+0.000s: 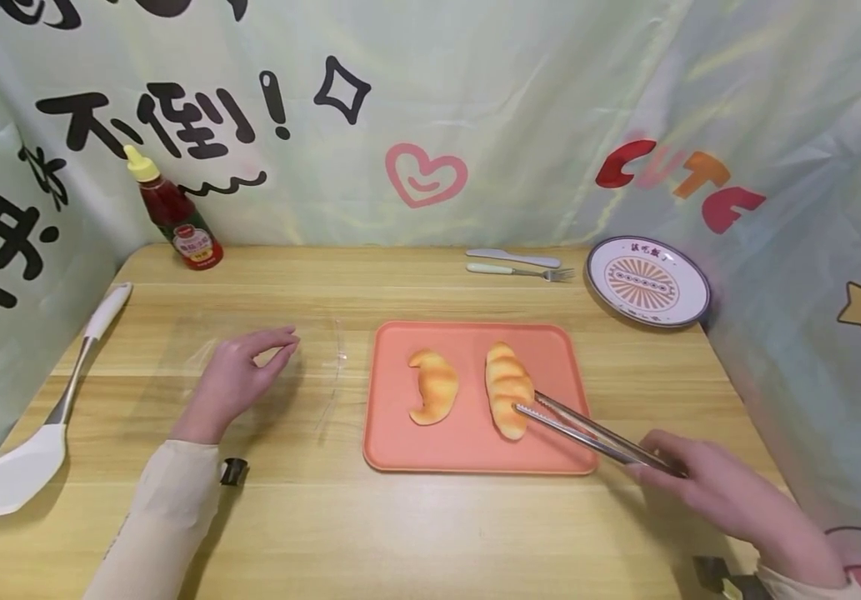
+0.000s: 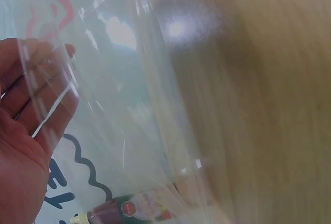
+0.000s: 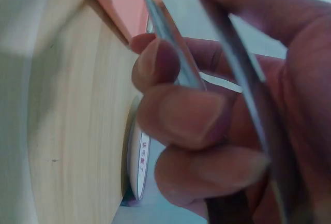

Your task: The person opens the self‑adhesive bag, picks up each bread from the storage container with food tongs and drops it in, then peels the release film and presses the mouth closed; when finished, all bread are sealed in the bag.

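In the head view my left hand (image 1: 238,379) is at the left middle of the table, thumb and fingertips close together, pinching a clear plastic bag (image 1: 332,367). The left wrist view shows this transparent film (image 2: 119,79) across the fingers. My right hand (image 1: 708,483) grips metal tongs (image 1: 588,435) by their rear part. Their tips are at a long ridged bread roll (image 1: 505,379); one lies over its front, the other at its right side. Whether they squeeze it, I cannot tell. A croissant (image 1: 438,390) lies left of it on a pink tray (image 1: 468,457).
A white spatula (image 1: 17,471) lies along the left edge. Behind stands a ketchup bottle (image 1: 182,221). At the back lie a knife (image 1: 513,257) and a fork (image 1: 520,271), with a patterned plate (image 1: 648,283) to their right. Printed cloth (image 1: 520,125) walls the table.
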### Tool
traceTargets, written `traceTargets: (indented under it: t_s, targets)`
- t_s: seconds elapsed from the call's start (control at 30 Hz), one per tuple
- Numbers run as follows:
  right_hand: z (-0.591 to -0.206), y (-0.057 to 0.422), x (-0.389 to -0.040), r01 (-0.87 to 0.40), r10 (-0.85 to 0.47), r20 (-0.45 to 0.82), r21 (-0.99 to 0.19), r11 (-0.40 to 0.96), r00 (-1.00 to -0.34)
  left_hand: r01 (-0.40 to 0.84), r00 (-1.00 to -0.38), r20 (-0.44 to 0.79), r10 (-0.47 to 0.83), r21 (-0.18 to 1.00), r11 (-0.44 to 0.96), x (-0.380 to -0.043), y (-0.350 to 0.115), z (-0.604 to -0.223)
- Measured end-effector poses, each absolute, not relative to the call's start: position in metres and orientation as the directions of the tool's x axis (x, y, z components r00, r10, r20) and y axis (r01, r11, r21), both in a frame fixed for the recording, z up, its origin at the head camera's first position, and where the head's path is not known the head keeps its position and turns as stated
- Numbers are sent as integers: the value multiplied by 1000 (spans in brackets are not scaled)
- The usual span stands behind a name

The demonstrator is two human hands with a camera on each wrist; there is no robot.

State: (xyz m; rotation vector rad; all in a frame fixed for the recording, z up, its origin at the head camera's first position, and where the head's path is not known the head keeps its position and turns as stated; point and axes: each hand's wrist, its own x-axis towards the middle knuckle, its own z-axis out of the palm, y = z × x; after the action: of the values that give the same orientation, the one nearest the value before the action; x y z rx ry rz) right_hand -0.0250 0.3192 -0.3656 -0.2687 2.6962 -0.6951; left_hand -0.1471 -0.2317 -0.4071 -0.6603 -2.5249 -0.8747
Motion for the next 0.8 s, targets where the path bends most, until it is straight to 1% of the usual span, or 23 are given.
traceTargets:
  t_s: [0.2, 0.37, 0.53, 0.67, 0.8]
  targets:
    - [-364, 321, -26, -207, -317, -174, -462, 862, -932, 540, -819, 487, 303, 474, 696, -146, -231, -407]
    - [-364, 322, -26, -216, -294, -141, -406, 888, -945, 536, -820, 488, 300, 470, 701, -145, -231, -406]
    - [-366, 325, -28, -274, -311, -45, -364, 890, -949, 534, -821, 486, 300, 468, 704, -145, -231, -406]
    - [-369, 329, -31, -324, -328, 41, -309, 894, -944, 536, -820, 487, 301, 465, 705, -146, -231, -407]
    - [-370, 332, -34, -332, -325, 74, -269, 904, -943, 535, -820, 488, 299, 465, 706, -146, -232, -407]
